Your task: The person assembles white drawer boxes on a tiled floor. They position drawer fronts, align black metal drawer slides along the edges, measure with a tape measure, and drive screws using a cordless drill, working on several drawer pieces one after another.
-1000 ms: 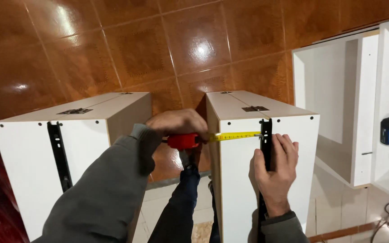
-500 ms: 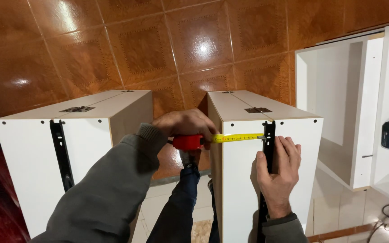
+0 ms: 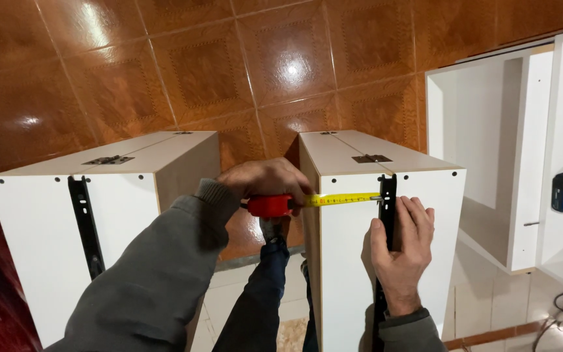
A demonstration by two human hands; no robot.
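We see the left hand (image 3: 265, 182) gripping a red tape measure (image 3: 270, 205), its yellow blade (image 3: 343, 199) seemingly reaching the black rail (image 3: 387, 202) under the right hand (image 3: 400, 251).
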